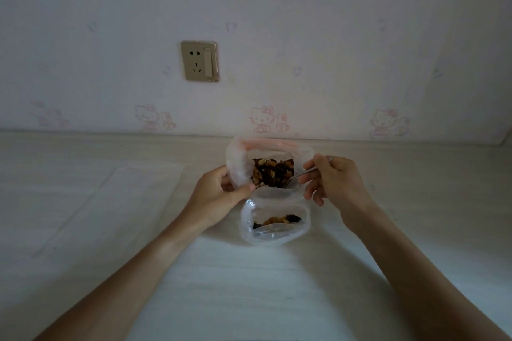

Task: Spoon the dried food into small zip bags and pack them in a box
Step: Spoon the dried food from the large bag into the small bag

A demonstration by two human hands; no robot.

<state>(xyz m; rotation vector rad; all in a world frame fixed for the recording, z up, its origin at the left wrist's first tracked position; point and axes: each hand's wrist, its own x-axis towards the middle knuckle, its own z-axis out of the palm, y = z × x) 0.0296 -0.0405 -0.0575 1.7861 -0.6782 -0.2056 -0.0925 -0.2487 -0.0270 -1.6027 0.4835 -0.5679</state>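
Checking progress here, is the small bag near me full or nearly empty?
Nearly empty: the small bag holds only a thin layer of dried food at its bottom.

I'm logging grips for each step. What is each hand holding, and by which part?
The right hand holds a metal spoon by its handle. The left hand pinches the near rim of the large bag of dried food.
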